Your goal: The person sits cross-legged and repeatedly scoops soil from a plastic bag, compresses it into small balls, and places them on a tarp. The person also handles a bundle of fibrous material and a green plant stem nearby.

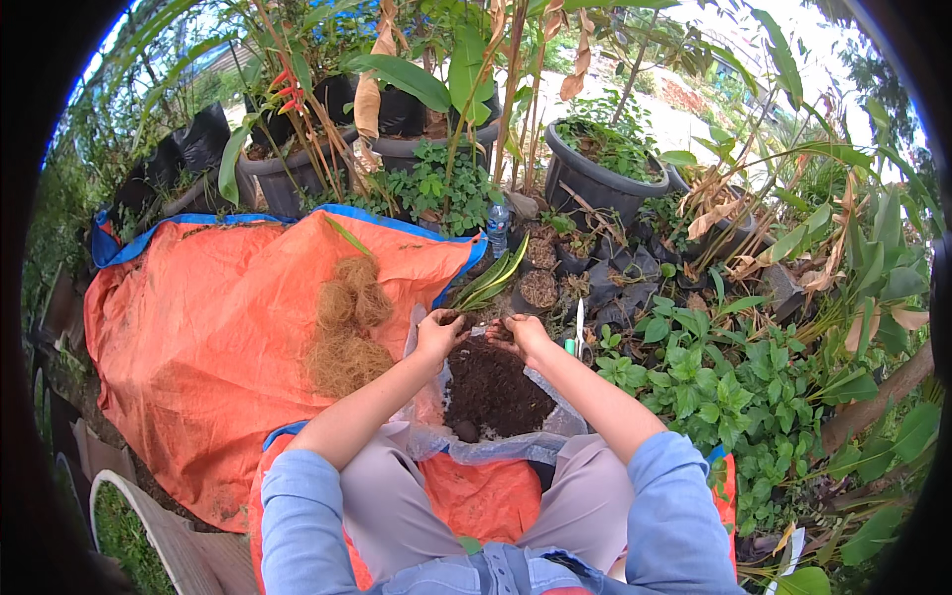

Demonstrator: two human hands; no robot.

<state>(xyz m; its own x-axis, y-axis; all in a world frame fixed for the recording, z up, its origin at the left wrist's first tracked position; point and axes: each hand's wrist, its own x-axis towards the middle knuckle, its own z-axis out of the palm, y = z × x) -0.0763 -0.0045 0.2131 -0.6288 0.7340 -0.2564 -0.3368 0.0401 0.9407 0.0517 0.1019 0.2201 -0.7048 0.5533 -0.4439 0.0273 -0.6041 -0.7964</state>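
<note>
Dark loose soil [494,390] lies in an opened clear plastic sack [561,428] in front of my crossed legs. Over the soil's far left edge is my left hand [444,332], its fingers curled, with some dark soil at the fingertips. My right hand [520,336] is over the far right edge, palm partly turned up, its fingers smeared with soil. The two hands are a little apart. Whether either hand holds a clump is not clear. Just beyond them lie long green leaves with yellow edges [494,279]. Balls of brown coir fibre [349,327] rest to the left.
An orange tarpaulin [201,357] with a blue hem spreads left. Scissors [580,327] stand right of my right hand, beside a green-capped item [570,346]. A plastic water bottle [497,227] and black plant pots [602,175] are beyond. Leafy plants [714,387] crowd the right.
</note>
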